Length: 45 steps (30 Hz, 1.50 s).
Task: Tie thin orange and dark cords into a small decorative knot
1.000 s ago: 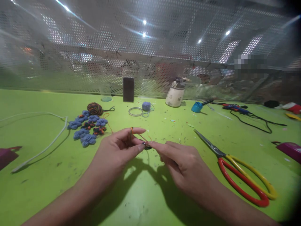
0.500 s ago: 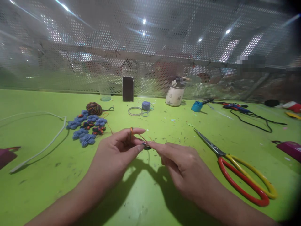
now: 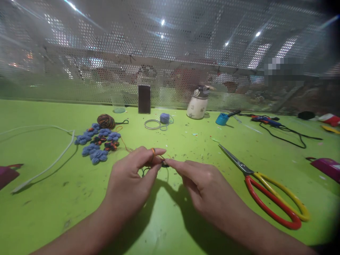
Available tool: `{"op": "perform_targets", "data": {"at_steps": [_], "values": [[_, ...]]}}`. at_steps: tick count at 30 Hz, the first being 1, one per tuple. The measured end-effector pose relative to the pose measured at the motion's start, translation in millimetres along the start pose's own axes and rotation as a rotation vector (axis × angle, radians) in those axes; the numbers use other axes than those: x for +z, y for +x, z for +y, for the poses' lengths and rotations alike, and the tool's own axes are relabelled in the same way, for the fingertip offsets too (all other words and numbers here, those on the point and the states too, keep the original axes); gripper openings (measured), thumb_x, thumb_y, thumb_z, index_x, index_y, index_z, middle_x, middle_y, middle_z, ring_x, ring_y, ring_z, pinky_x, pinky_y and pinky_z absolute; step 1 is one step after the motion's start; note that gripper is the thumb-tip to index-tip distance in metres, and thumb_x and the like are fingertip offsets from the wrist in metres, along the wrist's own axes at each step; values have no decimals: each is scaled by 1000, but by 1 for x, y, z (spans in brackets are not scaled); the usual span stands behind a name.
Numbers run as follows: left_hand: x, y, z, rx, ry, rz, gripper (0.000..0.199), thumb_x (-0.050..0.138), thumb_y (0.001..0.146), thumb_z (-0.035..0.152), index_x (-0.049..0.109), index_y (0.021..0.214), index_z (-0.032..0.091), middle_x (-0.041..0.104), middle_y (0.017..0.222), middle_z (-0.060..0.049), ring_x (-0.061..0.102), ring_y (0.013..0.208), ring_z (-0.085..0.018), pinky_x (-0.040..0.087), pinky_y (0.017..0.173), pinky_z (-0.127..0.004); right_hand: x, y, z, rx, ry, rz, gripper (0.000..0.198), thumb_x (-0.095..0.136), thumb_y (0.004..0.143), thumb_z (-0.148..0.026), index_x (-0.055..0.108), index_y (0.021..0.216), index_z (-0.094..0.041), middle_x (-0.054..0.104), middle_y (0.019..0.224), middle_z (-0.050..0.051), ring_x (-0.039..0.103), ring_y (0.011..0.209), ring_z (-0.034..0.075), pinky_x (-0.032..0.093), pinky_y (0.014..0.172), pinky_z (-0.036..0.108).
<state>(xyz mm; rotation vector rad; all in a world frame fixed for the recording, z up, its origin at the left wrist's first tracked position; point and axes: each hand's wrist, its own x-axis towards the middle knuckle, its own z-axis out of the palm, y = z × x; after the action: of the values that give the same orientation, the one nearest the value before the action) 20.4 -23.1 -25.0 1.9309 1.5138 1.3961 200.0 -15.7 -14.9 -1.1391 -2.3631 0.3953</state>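
My left hand [image 3: 132, 173] pinches a small dark piece of yarn work [image 3: 165, 164] between thumb and fingers. Orange-and-dark yarn [image 3: 153, 151] wraps its raised index finger and trails back toward a multicoloured yarn ball [image 3: 105, 121]. A dark loop hangs under the left fingers. My right hand [image 3: 202, 177] is closed, its index fingertip against the piece; whatever tool it grips is hidden in the fingers. Left of the hands lie several blue yarn flowers [image 3: 98, 156] and dark-and-orange yarn flowers [image 3: 111, 145].
Large scissors [image 3: 248, 171] with red and yellow handles lie at right. Farther back are a blue yarn ball [image 3: 164, 118], a ring [image 3: 152, 124], a phone [image 3: 144, 99], a bottle [image 3: 198, 104], a blue pot [image 3: 222, 119] and a corded tool [image 3: 268, 121]. A white cable [image 3: 61, 159] curves at left.
My left hand has turned slightly and its index finger is a little lower, with a dark loop now showing beneath. My right hand has moved slightly left. The flowers and tools stay put.
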Motion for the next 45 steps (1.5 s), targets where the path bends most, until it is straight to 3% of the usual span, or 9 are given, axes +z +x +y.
{"op": "perform_targets", "data": {"at_steps": [5,10,15,21,24,28,33,39,45], "values": [[2,-2,-2,236,169,34,18,60,83,13,72,96,16,70,74,-5,65,68,-16,50,63,-27,2,1,2,-7,-19,27,53,43,82,1,63,125,-21,72,86,8,63,72,18,50,71,31],[2,-2,-3,301,182,11,20,56,84,10,71,97,15,68,75,-6,63,67,-15,49,61,-24,2,1,2,-16,-66,17,49,42,83,0,64,122,-21,71,82,6,60,66,16,44,63,27],[3,2,-4,317,200,-16,19,56,83,7,68,96,14,68,76,-5,65,70,-15,51,64,-24,4,0,-1,-58,-330,12,56,47,75,3,62,124,-20,67,74,5,54,55,16,30,52,28],[9,0,-13,483,230,7,15,54,85,6,64,93,15,65,76,-4,61,66,-13,50,59,-22,5,-3,-5,-129,-518,66,55,45,72,5,66,119,-15,63,67,6,51,51,16,18,49,31],[9,-2,-14,492,279,-7,16,53,86,4,64,94,13,63,76,-4,60,66,-12,49,58,-22,1,1,-3,-56,-351,0,57,47,74,3,64,123,-18,66,72,6,52,53,16,24,49,29],[7,1,-13,481,269,-1,16,54,86,4,65,94,12,63,76,-5,60,67,-12,48,59,-21,-4,11,5,150,273,-84,39,47,86,-5,73,111,-20,68,70,4,57,61,13,41,57,25],[2,6,-12,229,95,-48,13,57,83,9,67,90,13,66,77,-5,64,79,-17,50,71,-29,0,17,11,319,604,-108,33,51,87,-11,73,111,-18,61,58,1,50,53,11,41,52,23],[1,10,-6,-335,-417,-115,46,68,75,18,61,120,15,65,79,0,61,73,-13,50,68,-26,2,14,6,209,537,-6,43,48,81,-3,74,109,-22,61,61,0,48,55,11,39,52,23],[0,10,-1,-445,-610,-91,51,76,70,16,64,119,19,67,79,3,60,75,-10,48,70,-22,0,11,5,124,473,36,46,46,80,-2,73,112,-23,61,62,-1,49,55,12,38,53,23]]}}
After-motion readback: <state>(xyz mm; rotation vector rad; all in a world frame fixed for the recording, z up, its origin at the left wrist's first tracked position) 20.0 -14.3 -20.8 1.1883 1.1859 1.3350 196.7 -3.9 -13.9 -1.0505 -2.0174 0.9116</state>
